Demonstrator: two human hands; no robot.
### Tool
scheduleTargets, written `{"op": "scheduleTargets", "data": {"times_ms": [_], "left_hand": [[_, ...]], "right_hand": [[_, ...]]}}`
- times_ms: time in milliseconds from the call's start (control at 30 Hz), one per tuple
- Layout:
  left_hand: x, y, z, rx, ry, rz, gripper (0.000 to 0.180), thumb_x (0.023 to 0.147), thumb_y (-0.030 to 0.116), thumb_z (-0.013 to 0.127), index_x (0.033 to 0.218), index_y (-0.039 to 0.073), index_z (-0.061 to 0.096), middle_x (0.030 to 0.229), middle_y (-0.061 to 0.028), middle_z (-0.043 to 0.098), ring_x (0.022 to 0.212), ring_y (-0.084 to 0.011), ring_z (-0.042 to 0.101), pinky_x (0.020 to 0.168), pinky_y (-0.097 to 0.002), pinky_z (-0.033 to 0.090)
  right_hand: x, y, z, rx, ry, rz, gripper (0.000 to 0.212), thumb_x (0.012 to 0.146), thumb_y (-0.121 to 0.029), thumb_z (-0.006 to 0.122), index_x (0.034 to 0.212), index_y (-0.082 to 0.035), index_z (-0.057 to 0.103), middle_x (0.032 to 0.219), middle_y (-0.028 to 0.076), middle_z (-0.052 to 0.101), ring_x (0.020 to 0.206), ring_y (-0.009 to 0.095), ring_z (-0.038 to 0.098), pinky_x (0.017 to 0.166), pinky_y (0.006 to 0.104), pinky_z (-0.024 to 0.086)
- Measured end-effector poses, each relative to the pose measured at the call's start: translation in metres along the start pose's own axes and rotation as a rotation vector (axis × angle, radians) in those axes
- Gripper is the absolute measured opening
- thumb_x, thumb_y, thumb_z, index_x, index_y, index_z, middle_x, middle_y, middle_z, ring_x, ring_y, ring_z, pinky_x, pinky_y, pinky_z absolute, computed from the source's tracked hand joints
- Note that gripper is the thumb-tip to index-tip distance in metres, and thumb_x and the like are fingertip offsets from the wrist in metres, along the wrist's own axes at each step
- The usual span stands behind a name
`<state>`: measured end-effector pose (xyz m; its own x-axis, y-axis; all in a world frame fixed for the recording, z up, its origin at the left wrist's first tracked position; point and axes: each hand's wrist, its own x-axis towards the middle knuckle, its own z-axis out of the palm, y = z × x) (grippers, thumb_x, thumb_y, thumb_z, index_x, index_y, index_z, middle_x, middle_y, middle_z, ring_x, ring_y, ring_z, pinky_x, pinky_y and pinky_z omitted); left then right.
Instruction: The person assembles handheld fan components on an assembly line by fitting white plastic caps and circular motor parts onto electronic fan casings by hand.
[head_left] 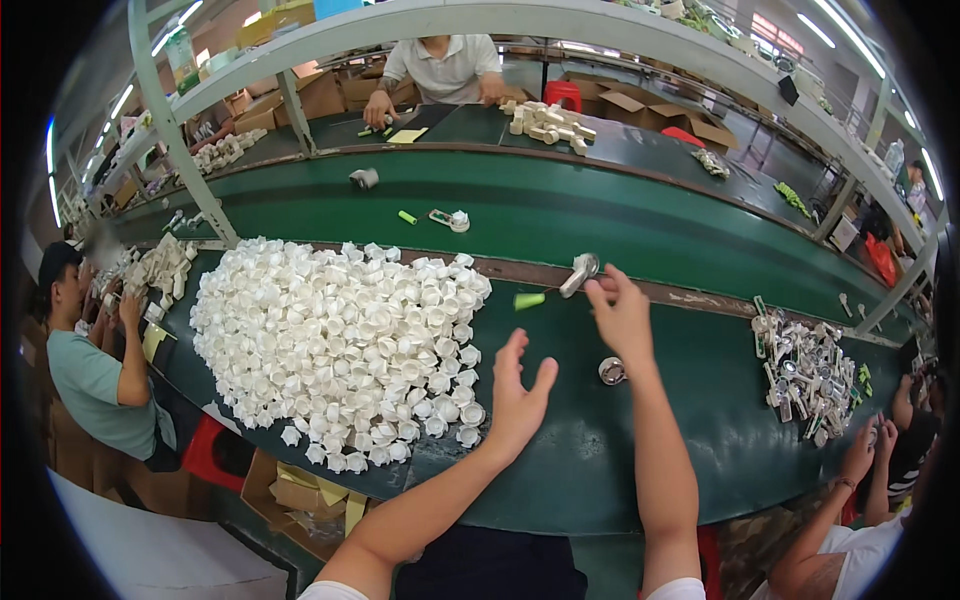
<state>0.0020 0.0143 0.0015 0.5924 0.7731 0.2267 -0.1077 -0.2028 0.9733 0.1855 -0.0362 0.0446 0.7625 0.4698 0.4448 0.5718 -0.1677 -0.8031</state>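
Observation:
My left hand point(517, 402) is raised over the green work surface, thumb and fingers apart, with nothing in it. To its left spreads a big heap of small white flower-shaped plastic cups point(340, 350). Farther forward, my right hand point(622, 318) has its thumb and fingers spread beside a pale spoon-shaped plastic part with a round clear end point(580, 274). Its fingertips are at the part's right edge; whether they touch it is unclear. A light green plastic piece point(529, 300) is just left of that part. Near my right forearm lies a round silvery part point(611, 371).
Beyond a brown ledge runs a green conveyor belt point(520, 205) carrying a white part point(452, 220), a small green piece point(407, 217) and a grey-white part point(364, 178). Right lies a pile of clear-and-white parts point(805, 375). Co-workers sit across, left and right. A metal shelf frame point(180, 130) rises ahead.

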Motion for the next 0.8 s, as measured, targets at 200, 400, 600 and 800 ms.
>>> {"op": "scheduleTargets", "data": {"times_ms": [200, 400, 600, 800], "left_hand": [[-0.008, 0.013, -0.001, 0.155, -0.253, 0.15, 0.056, 0.085, 0.019, 0.07, 0.133, 0.001, 0.047, 0.127, -0.0156, 0.052, 0.113, -0.0276, 0.053, 0.092, -0.0372, 0.047], [-0.006, -0.007, 0.005, -0.084, -0.308, -0.142, 0.059, 0.086, 0.013, 0.071, 0.135, -0.002, 0.041, 0.123, -0.0183, 0.055, 0.091, -0.0167, 0.064, 0.078, -0.0293, 0.054], [-0.003, 0.0, 0.001, -0.438, -0.17, -0.382, 0.048, 0.101, 0.02, 0.053, 0.137, -0.008, 0.036, 0.12, -0.0158, 0.055, 0.107, -0.0207, 0.06, 0.093, -0.0333, 0.051], [0.003, 0.0, -0.011, -0.423, -0.174, -0.386, 0.042, 0.101, 0.02, 0.053, 0.131, -0.008, 0.043, 0.111, -0.0114, 0.06, 0.1, -0.0165, 0.061, 0.09, -0.0307, 0.05]], "right_hand": [[0.009, -0.02, -0.09, -0.721, -0.773, 0.228, 0.063, 0.059, -0.028, 0.088, 0.115, -0.008, 0.064, 0.09, 0.013, 0.07, 0.086, 0.027, 0.069, 0.078, 0.0388, 0.053], [-0.003, -0.009, -0.063, -0.753, -1.035, 0.139, 0.059, 0.054, -0.018, 0.086, 0.109, -0.011, 0.065, 0.106, 0.009, 0.07, 0.097, 0.028, 0.067, 0.078, 0.0404, 0.053], [-0.011, -0.035, -0.031, -0.4, -1.213, 0.149, 0.026, 0.061, -0.019, 0.079, 0.076, -0.001, 0.069, 0.073, 0.011, 0.071, 0.064, 0.02, 0.069, 0.059, 0.0322, 0.053], [-0.024, -0.076, -0.026, -0.203, -1.29, 0.105, 0.021, 0.066, -0.017, 0.075, 0.072, 0.002, 0.068, 0.07, 0.012, 0.07, 0.063, 0.02, 0.07, 0.06, 0.0345, 0.055]]}}
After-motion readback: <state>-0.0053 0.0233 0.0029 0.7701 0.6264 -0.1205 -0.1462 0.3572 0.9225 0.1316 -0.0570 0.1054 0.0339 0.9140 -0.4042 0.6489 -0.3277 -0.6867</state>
